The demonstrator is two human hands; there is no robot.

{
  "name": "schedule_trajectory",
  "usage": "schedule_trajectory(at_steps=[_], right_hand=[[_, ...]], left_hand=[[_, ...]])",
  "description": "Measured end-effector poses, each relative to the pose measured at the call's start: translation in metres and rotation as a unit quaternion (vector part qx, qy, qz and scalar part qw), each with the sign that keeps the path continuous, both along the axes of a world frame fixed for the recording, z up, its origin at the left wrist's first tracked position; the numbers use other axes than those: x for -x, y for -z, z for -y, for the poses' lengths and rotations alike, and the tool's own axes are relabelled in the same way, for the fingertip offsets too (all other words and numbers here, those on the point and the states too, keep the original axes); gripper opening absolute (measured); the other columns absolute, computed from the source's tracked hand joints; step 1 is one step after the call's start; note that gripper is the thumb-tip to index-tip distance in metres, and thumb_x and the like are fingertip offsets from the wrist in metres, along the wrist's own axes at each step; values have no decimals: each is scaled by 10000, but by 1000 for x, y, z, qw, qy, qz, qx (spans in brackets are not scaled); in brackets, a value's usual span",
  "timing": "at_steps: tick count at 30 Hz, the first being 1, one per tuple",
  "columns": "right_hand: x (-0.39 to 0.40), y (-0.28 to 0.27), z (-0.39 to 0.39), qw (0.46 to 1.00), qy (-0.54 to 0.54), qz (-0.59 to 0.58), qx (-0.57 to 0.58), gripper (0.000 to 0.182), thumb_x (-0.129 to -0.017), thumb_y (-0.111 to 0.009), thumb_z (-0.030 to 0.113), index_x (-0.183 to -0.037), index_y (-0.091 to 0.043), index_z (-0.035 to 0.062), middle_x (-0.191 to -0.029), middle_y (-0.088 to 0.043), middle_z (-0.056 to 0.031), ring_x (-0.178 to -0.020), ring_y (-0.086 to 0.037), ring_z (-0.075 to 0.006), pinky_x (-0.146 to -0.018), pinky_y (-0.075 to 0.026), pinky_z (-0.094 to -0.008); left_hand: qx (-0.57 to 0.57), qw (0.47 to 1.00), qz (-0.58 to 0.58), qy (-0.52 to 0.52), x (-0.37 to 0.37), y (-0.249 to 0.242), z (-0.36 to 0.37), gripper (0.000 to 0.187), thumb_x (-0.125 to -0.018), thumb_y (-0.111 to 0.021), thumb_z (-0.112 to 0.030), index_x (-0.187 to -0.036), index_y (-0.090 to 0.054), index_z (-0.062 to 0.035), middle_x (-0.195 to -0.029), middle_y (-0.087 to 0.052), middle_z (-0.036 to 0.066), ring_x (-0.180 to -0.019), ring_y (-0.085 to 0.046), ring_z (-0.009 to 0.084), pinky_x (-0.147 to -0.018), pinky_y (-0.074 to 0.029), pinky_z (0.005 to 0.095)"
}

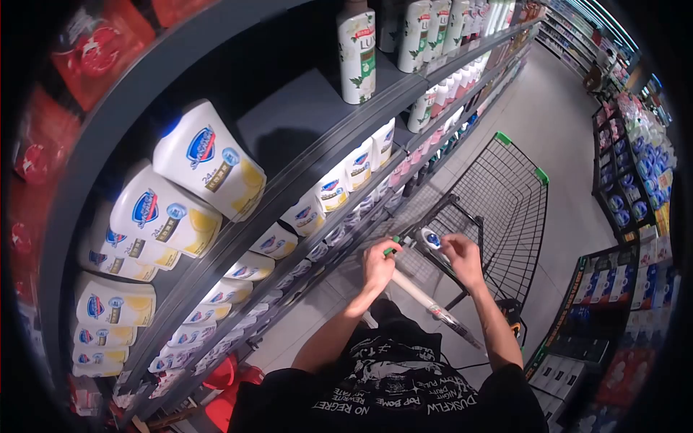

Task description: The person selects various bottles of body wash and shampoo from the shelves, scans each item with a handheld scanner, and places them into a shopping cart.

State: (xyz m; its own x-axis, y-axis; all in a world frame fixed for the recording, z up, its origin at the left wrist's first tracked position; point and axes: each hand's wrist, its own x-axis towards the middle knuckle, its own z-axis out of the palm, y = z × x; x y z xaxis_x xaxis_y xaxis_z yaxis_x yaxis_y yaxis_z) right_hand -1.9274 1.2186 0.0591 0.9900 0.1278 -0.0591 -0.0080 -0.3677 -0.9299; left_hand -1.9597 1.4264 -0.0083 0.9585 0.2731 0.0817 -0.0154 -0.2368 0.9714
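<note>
My left hand (pixel 379 265) is closed at the near left end of the shopping cart's pale handle bar (pixel 426 299), with a green piece (pixel 392 250) showing by its fingers. My right hand (pixel 463 261), fingers bent together, is at a small white, rounded item with a blue centre (pixel 432 239), above the cart's near end. What kind of item it is cannot be made out. The black wire shopping cart (pixel 509 216) has green corners and stands ahead of me, slightly right.
On the left, a dark shelf (pixel 289 108) bears white bottles with yellow labels (pixel 209 159) and white pump bottles (pixel 357 54). Lower tiers hold more bottles. Display stands (pixel 621 173) line the right side of the grey-floored aisle (pixel 552 108). Red items (pixel 224 375) sit low at my left.
</note>
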Motion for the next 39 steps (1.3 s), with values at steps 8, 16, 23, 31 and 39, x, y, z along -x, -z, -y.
schedule_trajectory(at_steps=[8, 16, 23, 31, 39], right_hand=[[-99, 134, 71, 920, -81, -93, 371, 514, -721, -742, 237, -1158, -606, 4, -961, -687, -199, -927, -672, -329, -843, -525, -376], [-116, 230, 23, 868, -143, -192, 435, 737, -679, -789, 266, -1289, -429, 62, -1180, -559, -239, -1083, -589, -403, -923, -501, -467], [-127, 307, -8, 812, -143, -85, 559, 465, -815, -668, 189, -1205, -454, 51, -1073, -606, -175, -998, -653, -348, -842, -542, -442], [-138, 322, -4, 803, -166, -40, 571, 159, -834, -616, 163, -912, -694, 48, -1025, -664, -157, -871, -702, -287, -710, -579, -364], [-154, 200, 41, 771, -289, 70, 564, 341, -763, -638, 90, -1095, -572, 57, -851, -685, -127, -779, -698, -286, -653, -553, -404]], left_hand=[[8, 999, -22, 40, -1, -2, -24, 278, -704, -554, 151, -821, -687, -64, -1100, -644, 199, -996, -641, 365, -796, -510, 354], [-89, 992, -65, 53, -3, -32, -30, 173, -790, -559, 50, -863, -681, -49, -1101, -646, 161, -913, -658, 328, -761, -515, 348], [-91, 986, -123, 64, -3, -42, -30, 183, -793, -577, 60, -886, -688, -53, -1108, -638, 149, -898, -659, 298, -749, -511, 328], [-59, 989, -121, 67, -6, -45, -31, 183, -782, -583, 64, -891, -689, -37, -1119, -641, 161, -992, -643, 307, -844, -493, 331], [-61, 988, -119, 76, -6, -40, -33, 197, -769, -576, 78, -880, -685, -43, -1089, -646, 160, -953, -653, 308, -817, -506, 339]])
